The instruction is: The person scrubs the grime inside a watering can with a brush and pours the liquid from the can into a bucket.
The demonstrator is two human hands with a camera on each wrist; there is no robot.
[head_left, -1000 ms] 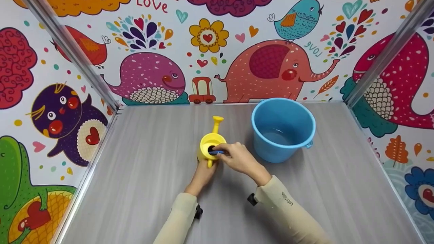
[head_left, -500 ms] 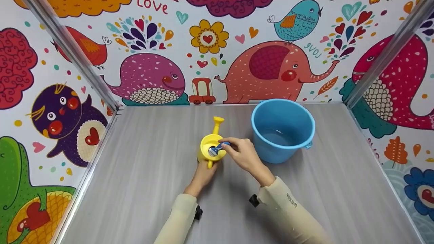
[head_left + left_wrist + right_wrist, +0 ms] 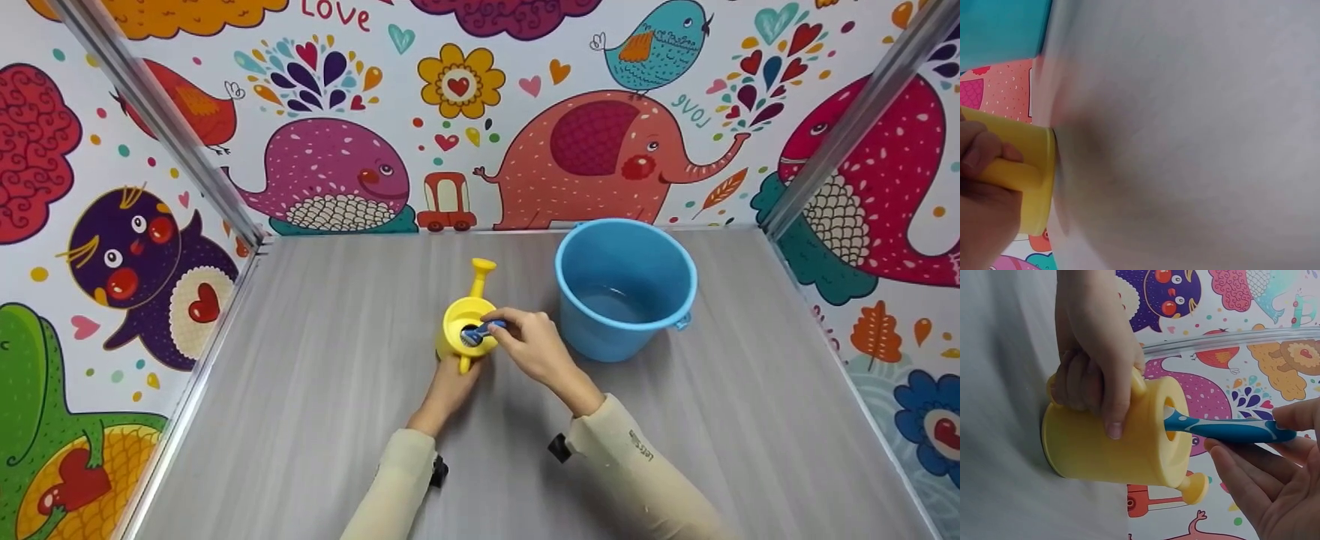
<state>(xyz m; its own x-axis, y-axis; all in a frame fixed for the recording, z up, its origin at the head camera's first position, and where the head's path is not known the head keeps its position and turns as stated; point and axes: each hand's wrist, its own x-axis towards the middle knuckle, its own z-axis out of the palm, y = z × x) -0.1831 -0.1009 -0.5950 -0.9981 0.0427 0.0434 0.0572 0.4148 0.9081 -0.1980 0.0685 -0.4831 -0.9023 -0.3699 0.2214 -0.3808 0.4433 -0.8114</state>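
Note:
A yellow watering can (image 3: 448,346) stands on the table with its spout toward the back wall. My left hand (image 3: 452,379) grips its handle, fingers curled round it, as the right wrist view shows. A blue-and-white razor (image 3: 1235,430) is pinched between the thumb and fingers of my right hand (image 3: 536,346). The razor's pale striped head is at the can's round top opening. In the right wrist view the handle sticks out of that opening toward my right hand (image 3: 1283,489). The left wrist view catches the lower side of the can (image 3: 1036,146) close to the tabletop.
A large light-blue bucket (image 3: 600,341) stands on the table to the right of the can, close to my right hand. Walls printed with cartoon animals and metal corner posts (image 3: 832,135) enclose the grey table (image 3: 337,337).
The razor has turned so that its striped head shows in the opening and its handle points right. My right hand has shifted slightly right. The can and left hand stay put.

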